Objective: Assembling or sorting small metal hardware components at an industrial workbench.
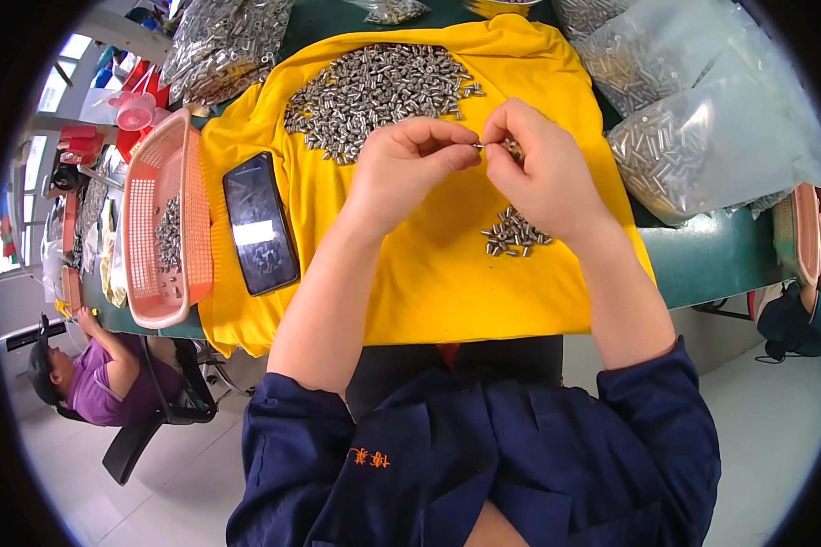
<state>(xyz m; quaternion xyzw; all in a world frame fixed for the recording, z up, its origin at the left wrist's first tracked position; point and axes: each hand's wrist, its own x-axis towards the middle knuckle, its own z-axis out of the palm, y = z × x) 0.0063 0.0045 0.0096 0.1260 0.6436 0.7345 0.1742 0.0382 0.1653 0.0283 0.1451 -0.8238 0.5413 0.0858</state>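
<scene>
My left hand (pixel 401 169) and my right hand (pixel 547 169) meet over a yellow cloth (pixel 447 292). Thumb and forefinger of each are pinched together at a tiny metal part (pixel 479 146), mostly hidden by the fingertips. Something brass-coloured (pixel 514 151) shows within the curled fingers of the right hand; its kind is unclear. Beyond my hands lies a wide heap of small silvery metal cylinders (pixel 374 91). A smaller pile of similar metal pieces (pixel 513 232) sits on the cloth, just below the right hand.
Left of my arm lies a black phone (pixel 261 223), beside a pink plastic basket (pixel 141 219) with some metal pieces inside. Clear bags of metal parts (pixel 666 155) crowd the right; another bag (pixel 223 46) stands far left. A person in purple (pixel 123 378) sits at left.
</scene>
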